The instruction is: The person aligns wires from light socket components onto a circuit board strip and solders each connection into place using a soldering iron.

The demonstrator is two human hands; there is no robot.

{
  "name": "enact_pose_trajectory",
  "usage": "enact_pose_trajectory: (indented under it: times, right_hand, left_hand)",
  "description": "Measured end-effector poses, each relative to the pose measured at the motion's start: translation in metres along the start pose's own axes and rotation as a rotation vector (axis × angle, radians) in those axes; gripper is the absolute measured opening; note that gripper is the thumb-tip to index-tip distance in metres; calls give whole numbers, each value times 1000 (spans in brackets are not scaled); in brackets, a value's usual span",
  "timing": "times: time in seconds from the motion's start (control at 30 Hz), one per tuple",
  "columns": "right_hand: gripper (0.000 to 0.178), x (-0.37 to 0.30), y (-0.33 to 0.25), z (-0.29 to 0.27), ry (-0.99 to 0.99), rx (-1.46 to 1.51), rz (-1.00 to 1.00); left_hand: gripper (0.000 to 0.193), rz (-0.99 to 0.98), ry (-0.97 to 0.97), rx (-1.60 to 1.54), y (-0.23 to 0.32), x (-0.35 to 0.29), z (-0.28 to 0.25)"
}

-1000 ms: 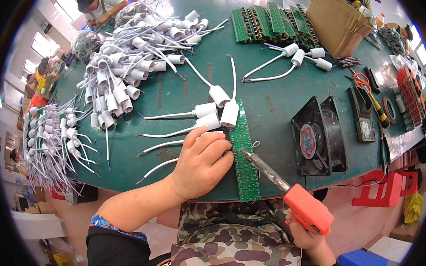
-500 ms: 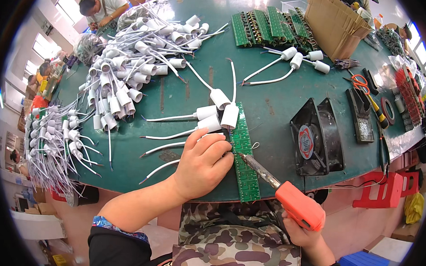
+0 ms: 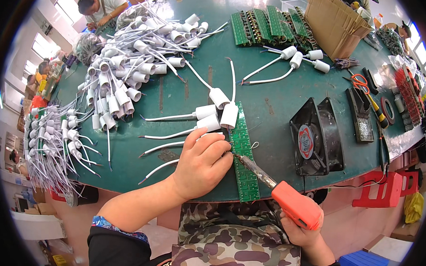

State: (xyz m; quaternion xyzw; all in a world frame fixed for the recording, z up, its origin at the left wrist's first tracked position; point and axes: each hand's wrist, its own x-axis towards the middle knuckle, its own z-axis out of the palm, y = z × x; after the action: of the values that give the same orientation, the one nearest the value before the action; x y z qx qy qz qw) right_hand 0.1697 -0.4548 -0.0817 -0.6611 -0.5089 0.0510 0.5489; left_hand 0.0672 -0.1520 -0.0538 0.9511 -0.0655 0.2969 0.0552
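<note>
My right hand (image 3: 303, 232) is wrapped round the red handle of a soldering iron (image 3: 295, 203). Its metal tip meets the left edge of a long green circuit board (image 3: 247, 175), close to my left fingertips. Bent and closed, my left hand (image 3: 203, 163) lies against that same edge; whatever its fingers pinch is hidden beneath them. White cables (image 3: 156, 171) run in under this hand from the left. Just beyond it, white lamp sockets (image 3: 229, 115) with cables lie at the board's upper end. A thin wire loop (image 3: 255, 145) shows right of the board.
A black fan (image 3: 317, 137) stands on the green table right of the board. A large heap of white sockets (image 3: 125, 77) fills the far left. Stacked circuit boards (image 3: 270, 26) and a cardboard box (image 3: 334, 24) sit at the back. Orange-handled scissors (image 3: 360, 83) lie right.
The soldering iron and my right hand have shifted slightly left, bringing the tip nearer my left fingertips. My left hand and the circuit board have hardly moved.
</note>
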Motion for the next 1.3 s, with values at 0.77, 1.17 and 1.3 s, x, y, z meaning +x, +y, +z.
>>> enact_pose_trajectory:
  times: [0.77, 1.17, 1.3]
  right_hand:
    - [17, -1, -33, -9, 167, 111, 315]
    - [18, -4, -29, -12, 185, 136, 235]
    - [21, -8, -27, -16, 161, 73, 209]
  left_hand:
    - [23, 15, 16, -3, -1, 0, -2]
    - [41, -6, 18, -30, 3, -1, -20]
    - [51, -68, -94, -7, -7, -14, -35]
